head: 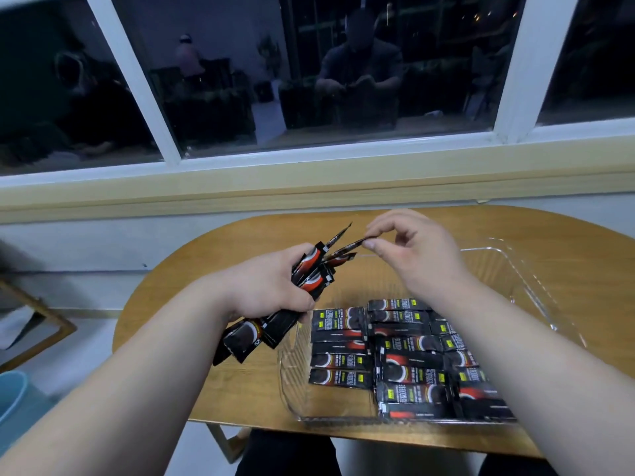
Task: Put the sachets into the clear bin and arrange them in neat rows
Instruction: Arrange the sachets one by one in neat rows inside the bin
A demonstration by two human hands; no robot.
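Grip: the right hand (pixel 415 255) pinches the tip of one sachet (pixel 347 247), roughly over the far left corner of the bin (pixel 536 286).
Below grip: bare bin floor, open from above.
Right of grip: more bare floor, running to the far right wall.
Near side of grip: rows (pixel 395 355) of sachets cover the bin's near half. The right forearm crosses above their right part.
Left of grip: the left hand (pixel 275 290) grips a bundle (pixel 311 273) whose fanned ends stand in the way. Bare table (pixel 213 269) lies past it.
Beyond grip: a strip of table, then the wall and sill (pixel 309 187).
Bin sides: a low clear rim all round.
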